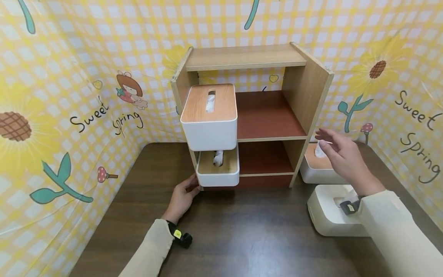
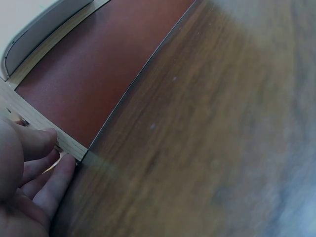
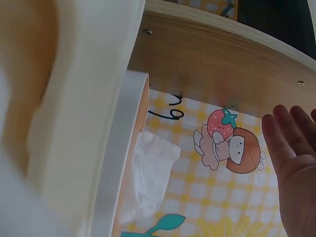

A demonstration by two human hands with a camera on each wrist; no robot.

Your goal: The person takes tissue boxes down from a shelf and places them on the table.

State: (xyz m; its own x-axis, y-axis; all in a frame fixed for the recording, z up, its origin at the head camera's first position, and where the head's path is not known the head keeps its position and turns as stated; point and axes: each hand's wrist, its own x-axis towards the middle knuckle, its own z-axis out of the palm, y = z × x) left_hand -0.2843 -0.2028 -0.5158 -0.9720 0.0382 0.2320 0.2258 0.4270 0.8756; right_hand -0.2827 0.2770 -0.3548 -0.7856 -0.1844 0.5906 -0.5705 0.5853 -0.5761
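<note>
My left hand [image 1: 180, 199] touches the bottom of the left side panel of a small wooden shelf [image 1: 246, 57]. In the left wrist view its thumb and fingertips lie against the panel's outer side, near the bottom corner. My right hand [image 1: 346, 159] is raised beside the shelf's right panel with fingers extended, over a white tissue box with a wood-look lid [image 1: 318, 175]. A tissue [image 3: 150, 173] sticks out of that box in the right wrist view. On the shelf's left half, a wood-lidded tissue box [image 1: 209, 134] stands above a lower tissue box [image 1: 218, 180].
An all-white tissue box [image 1: 327, 225] stands at the front right, under my right wrist. The shelf's brown boards [image 1: 264, 119] show to the right of the stored boxes. A yellow checked cloth [image 1: 149, 30] hangs behind and at both sides of the dark wooden table [image 1: 242, 238].
</note>
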